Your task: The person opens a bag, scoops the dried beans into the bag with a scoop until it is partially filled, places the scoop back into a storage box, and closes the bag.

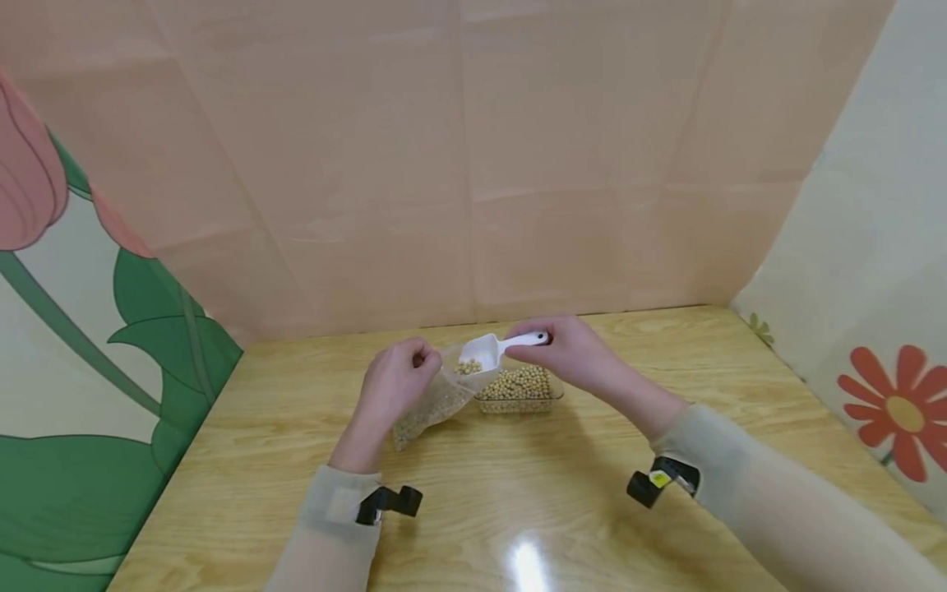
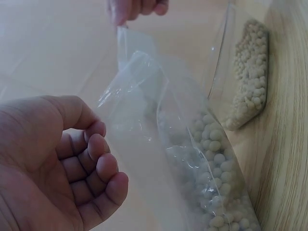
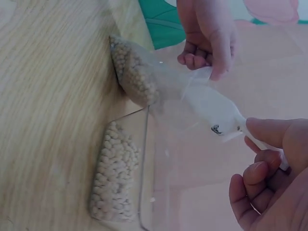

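My left hand (image 1: 395,378) pinches the edge of a clear plastic bag (image 1: 436,403) between thumb and forefinger. Pale yellow soybeans (image 2: 219,173) fill the bag's lower part, which slants down to the table. In my right hand (image 1: 565,349) is the handle of a white scoop (image 1: 482,352), held between thumb and fingers. The scoop's head points left into the bag's mouth, with some beans at its front edge in the head view. Behind the bag and below my right hand stands a clear plastic box (image 1: 518,404) with more soybeans (image 3: 115,178) in it.
All this stands on a wood-grain table (image 1: 296,427) with a pinkish cloth (image 1: 370,205) hanging along its far edge. Painted walls flank it, with a red flower (image 1: 904,413) on the right and green leaves (image 1: 59,493) on the left.
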The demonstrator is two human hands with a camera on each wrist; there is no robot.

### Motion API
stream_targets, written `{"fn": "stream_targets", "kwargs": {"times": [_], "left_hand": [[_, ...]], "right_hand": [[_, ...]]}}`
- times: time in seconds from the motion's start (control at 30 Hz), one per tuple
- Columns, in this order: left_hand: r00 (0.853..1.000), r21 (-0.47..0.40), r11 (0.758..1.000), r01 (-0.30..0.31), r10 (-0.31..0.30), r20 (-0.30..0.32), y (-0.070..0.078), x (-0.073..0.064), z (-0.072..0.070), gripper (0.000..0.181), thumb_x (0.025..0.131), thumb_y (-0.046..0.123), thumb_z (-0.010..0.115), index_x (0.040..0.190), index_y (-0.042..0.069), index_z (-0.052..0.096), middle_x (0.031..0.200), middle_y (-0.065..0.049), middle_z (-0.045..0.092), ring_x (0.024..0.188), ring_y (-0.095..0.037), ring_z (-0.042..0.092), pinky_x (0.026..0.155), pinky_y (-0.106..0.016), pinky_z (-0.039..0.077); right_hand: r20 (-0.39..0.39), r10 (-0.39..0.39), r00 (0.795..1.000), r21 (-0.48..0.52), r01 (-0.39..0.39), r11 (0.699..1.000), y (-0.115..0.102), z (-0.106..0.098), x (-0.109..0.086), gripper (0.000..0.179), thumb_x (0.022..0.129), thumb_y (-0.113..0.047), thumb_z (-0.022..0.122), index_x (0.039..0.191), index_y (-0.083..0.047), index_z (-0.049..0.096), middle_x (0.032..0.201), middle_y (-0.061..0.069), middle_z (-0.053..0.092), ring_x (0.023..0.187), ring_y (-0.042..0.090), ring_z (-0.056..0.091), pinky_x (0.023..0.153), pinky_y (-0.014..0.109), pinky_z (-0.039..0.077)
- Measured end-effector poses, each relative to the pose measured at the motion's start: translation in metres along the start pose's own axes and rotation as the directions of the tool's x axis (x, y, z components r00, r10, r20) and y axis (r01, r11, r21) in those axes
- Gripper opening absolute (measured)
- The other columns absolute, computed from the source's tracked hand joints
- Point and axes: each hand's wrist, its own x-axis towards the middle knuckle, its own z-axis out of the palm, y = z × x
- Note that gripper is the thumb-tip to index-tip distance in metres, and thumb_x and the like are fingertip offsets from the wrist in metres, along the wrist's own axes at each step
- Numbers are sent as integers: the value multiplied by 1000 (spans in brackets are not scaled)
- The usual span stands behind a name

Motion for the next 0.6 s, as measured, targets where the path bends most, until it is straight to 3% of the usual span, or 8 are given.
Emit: {"fn": "stream_targets", "kwargs": {"times": [0.23, 0.6], "left_hand": [[1000, 7, 1000, 1, -1, -4, 2, 0, 1, 21, 109, 20, 60, 97, 12, 76, 78, -2, 64, 61, -20, 50, 65, -39, 45], [1000, 9, 1000, -1, 1, -8, 3, -2, 1, 23, 109, 20, 59, 96, 14, 76, 77, -1, 64, 59, -19, 48, 64, -39, 44]], "right_hand": [[-21, -110, 994, -100, 107, 989, -16, -2, -3, 22, 101, -26, 83, 118, -12, 85, 97, 2, 78, 74, 17, 63, 66, 35, 53], [-31, -110, 993, -79, 108, 991, -16, -10, -11, 22, 101, -24, 84, 118, -11, 85, 103, 5, 79, 76, 18, 64, 65, 32, 53]]}}
